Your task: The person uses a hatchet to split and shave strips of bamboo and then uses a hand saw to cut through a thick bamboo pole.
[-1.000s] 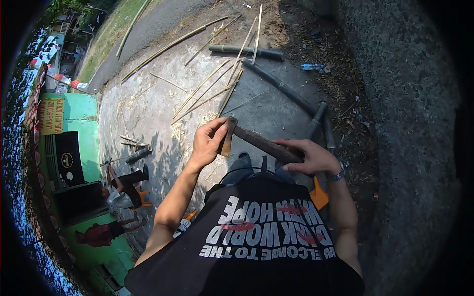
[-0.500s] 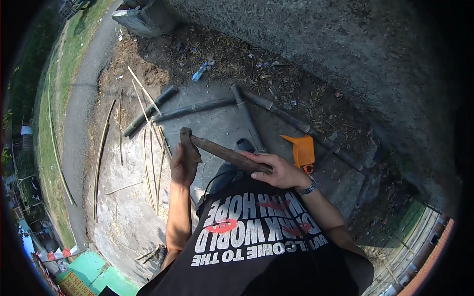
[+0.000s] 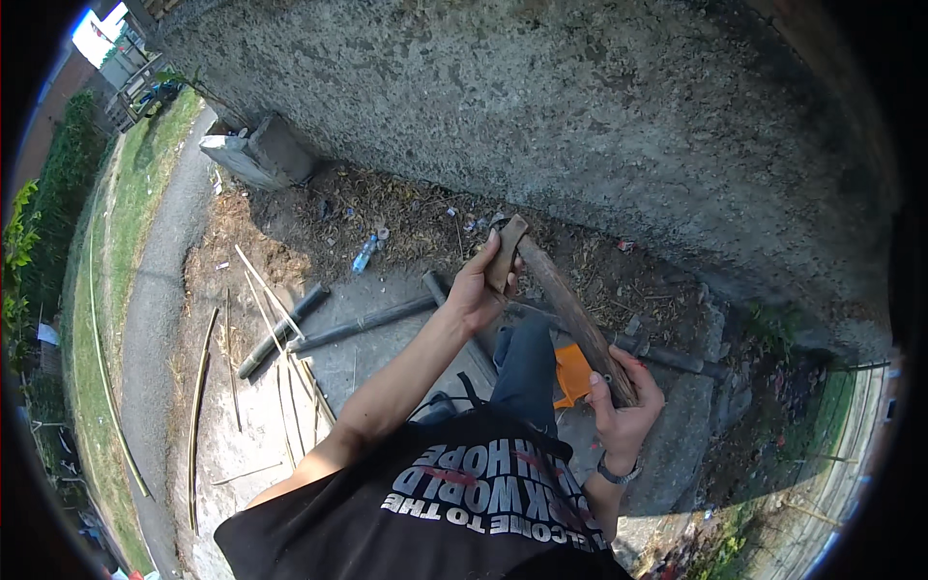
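So the biggest thing here is a rough grey wall (image 3: 541, 126), running across the top and off to the right, with a littered dirt strip along its foot and then a patch of concrete (image 3: 256, 435). On that concrete there's a bunch of thick dark poles (image 3: 365, 321), bamboo by the look of it, and as far as I can see they're round and unsplit. Off to the left lies a long slim yellowish pole (image 3: 203, 416), and nearer the dark ones is a loose scatter of thin pale strips (image 3: 271, 293), some lying across the poles. So I'd say some thin stuff is already made and the thick lengths are whole, but I can't tell how many count as finished. Something orange (image 3: 573, 372) sits partly hidden behind the wooden handle of an axe (image 3: 577, 317), which is held up in front of the body, slanting down to the right, its head clear of any bamboo, so no cut is in progress. Left hand (image 3: 480, 290) is wrapped round the metal head, some fingers out of sight, and right hand (image 3: 628, 411) is closed round the handle's butt end. Smallest bits: a plastic bottle (image 3: 364, 254) on the dirt and a wristwatch (image 3: 619, 476) on the right wrist
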Demonstrator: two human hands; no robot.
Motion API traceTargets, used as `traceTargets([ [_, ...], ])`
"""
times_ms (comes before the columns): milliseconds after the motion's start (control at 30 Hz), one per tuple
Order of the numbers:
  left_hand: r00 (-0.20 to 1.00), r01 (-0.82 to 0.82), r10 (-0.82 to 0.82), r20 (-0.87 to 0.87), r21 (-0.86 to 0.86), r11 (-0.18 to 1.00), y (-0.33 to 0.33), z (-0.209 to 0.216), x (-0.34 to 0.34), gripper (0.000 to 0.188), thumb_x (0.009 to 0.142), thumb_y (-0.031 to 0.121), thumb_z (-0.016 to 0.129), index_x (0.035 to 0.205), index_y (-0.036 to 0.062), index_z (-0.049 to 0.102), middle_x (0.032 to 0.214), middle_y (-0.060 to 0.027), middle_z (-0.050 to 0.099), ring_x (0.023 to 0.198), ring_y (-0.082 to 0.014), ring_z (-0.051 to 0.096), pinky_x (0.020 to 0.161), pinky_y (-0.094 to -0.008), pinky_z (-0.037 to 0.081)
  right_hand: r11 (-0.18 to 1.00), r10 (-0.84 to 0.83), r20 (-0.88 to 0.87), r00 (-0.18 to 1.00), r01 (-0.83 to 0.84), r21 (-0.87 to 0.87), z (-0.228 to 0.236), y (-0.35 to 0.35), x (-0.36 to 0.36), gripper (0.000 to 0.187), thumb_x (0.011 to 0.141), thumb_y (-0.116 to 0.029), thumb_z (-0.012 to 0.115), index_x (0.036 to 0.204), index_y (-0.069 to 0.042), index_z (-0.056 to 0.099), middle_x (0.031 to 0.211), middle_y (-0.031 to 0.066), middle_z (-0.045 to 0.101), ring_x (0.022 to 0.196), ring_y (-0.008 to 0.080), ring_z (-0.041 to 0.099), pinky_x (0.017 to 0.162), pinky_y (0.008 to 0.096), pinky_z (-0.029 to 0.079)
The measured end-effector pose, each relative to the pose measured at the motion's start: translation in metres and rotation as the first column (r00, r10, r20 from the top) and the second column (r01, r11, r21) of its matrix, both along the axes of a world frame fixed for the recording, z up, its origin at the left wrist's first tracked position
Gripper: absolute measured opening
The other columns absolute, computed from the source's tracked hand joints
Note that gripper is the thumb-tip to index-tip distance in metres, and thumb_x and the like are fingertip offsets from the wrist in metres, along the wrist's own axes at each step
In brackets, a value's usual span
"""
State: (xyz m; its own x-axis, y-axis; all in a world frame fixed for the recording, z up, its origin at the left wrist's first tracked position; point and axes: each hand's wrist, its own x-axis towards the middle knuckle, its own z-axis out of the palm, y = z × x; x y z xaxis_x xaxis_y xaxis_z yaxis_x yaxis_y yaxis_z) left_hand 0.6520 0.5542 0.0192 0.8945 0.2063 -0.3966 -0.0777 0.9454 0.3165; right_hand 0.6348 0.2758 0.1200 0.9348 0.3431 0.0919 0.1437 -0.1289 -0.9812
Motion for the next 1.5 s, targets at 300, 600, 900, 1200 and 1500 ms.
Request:
traceTargets([
  [300,0.963,0.164,-0.195,0.188,0.171,0.972,-0.048,0.049,0.251,0.040,0.103,0.049,0.058,0.107,0.0092,0.062,0.084,0.0012,0.061,0.053,-0.0018,0.041,0.041,-0.0181,0.025,0.919,-0.386,0.443,0.809,0.296,0.260,0.024,-0.006,0.170,0.026,0.084,-0.001,0.073,0.107,0.006,0.062,0.116,0.0260,0.068,0.110,0.0304,0.067,0.095,0.0377,0.053],
  [600,0.825,0.409,-0.444,0.351,0.173,0.896,-0.148,0.138,0.412,0.041,0.105,0.051,0.052,0.101,0.0107,0.059,0.082,0.0026,0.059,0.052,-0.0024,0.036,0.041,-0.0200,0.024,0.702,-0.503,0.680,0.533,-0.207,0.681,0.095,-0.018,0.321,0.030,0.099,-0.028,0.058,0.077,-0.013,0.045,0.069,0.0006,0.050,0.066,0.0192,0.048,0.079,0.0444,0.041],
  [900,0.430,0.640,-0.466,0.773,0.102,0.761,-0.151,0.223,0.497,0.040,0.108,0.045,0.047,0.112,0.0058,0.058,0.090,0.0021,0.061,0.055,-0.0021,0.038,0.043,-0.0184,0.031,0.751,-0.458,0.817,0.349,-0.340,0.566,0.195,-0.006,0.391,0.031,0.098,-0.023,0.054,0.071,-0.015,0.041,0.064,-0.0025,0.040,0.060,0.0132,0.037,0.069,0.0395,0.036],
  [1200,0.554,0.538,-0.439,0.707,0.098,0.837,-0.089,0.156,0.644,0.052,0.101,0.057,0.052,0.110,0.0065,0.057,0.092,0.0009,0.061,0.053,-0.0012,0.039,0.043,-0.0165,0.031,0.744,-0.343,0.830,0.440,-0.412,0.526,0.198,0.082,0.623,0.023,0.091,-0.007,0.056,0.072,-0.009,0.044,0.062,0.0022,0.043,0.055,0.0140,0.040,0.060,0.0374,0.037],
  [1500,0.964,0.252,-0.207,0.167,-0.326,0.911,-0.111,0.165,0.638,0.043,0.105,0.051,0.049,0.110,0.0096,0.060,0.080,0.0019,0.059,0.056,-0.0055,0.050,0.044,-0.0159,0.037,0.750,-0.299,0.786,0.541,-0.376,0.544,0.133,0.048,0.584,0.030,0.092,-0.017,0.051,0.065,-0.016,0.038,0.059,-0.0013,0.038,0.054,0.0110,0.036,0.065,0.0355,0.033],
])
